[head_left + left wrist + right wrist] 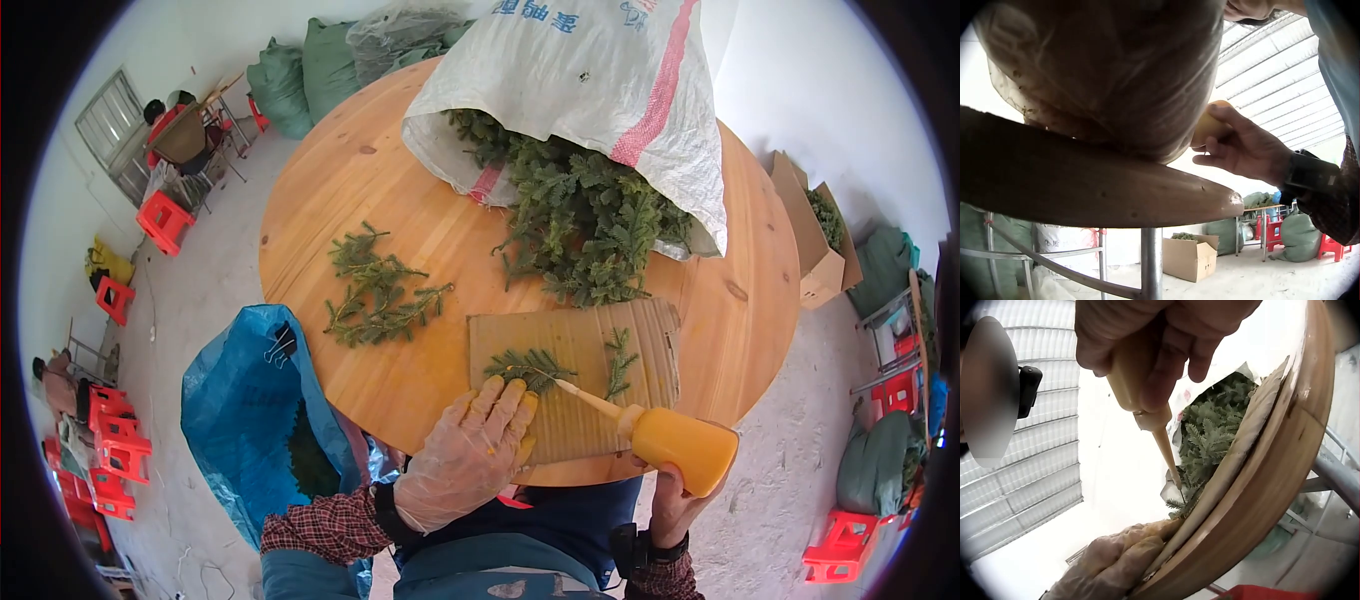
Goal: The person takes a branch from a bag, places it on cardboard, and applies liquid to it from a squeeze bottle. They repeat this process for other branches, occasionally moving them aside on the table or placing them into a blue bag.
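My left hand (468, 452), in a clear plastic glove with yellow-stained fingertips, lies over the near left part of a cardboard sheet (572, 440). Its outstretched fingers touch the near side of a small green fir sprig (528, 366). In my right hand (1166, 331) is a yellow squeeze bottle (682, 446), tipped so its long pale nozzle points left at that sprig. The nozzle tip meets the sprig's right end in the head view. A second fir sprig (620, 362) rests on the cardboard, just right of the nozzle.
Several fir sprigs (378, 290) lie on the round wooden table (330, 180). A white woven sack (560, 80) spills fir branches (590, 215) behind the cardboard. An open blue bag (240, 400) hangs at the table's left edge. Red stools (165, 222) stand around the room.
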`<state>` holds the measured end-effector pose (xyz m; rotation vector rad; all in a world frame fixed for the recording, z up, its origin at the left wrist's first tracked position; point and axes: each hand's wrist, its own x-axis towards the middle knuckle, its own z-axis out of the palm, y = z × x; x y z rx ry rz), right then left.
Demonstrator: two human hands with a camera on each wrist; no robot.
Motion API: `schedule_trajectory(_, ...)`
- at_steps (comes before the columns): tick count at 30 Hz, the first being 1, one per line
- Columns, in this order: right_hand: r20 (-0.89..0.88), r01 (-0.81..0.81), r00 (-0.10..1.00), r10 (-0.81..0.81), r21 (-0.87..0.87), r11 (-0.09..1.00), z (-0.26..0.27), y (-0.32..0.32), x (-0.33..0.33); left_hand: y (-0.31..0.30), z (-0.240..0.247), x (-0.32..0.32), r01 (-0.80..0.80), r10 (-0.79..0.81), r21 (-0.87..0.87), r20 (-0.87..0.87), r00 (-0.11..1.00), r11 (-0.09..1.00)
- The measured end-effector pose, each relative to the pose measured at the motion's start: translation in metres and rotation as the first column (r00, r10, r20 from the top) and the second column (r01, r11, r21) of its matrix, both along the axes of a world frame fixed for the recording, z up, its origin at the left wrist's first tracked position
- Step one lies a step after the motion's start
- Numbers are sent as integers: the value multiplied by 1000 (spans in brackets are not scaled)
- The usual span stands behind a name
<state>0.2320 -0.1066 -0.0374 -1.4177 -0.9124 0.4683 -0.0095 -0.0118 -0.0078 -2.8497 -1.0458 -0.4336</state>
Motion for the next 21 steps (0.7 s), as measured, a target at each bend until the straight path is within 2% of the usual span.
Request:
schedule_trajectory(5,-41,31,999,-32,-14,999,0,-6,3,0,0,0,-3,4,-15,12,1000,1000)
schedule_trajectory(8,-32,52,998,-52,-25,998,-3,-8,7,0,1,-2,8,-8,-9,-67,998,1000)
schedule_trajectory(13,-24,46,999,-46,-21,999,-5,-11,10,-1,0,-1,2,-2,0,-67,998,1000)
schedule_trajectory(17,39,108,993,-108,1,994,-17,-16,17,1,3,-1,-5,5,-3,-28,1000,1000)
schedule_trajectory(20,203,108,970,-135,141,984,-26,-20,26,5,26,-5,4,-2,-35,67,998,999)
schedule_trajectory(21,202,109,970,-137,145,983,-23,-20,24,9,34,-6,6,-4,-31,65,998,1000)
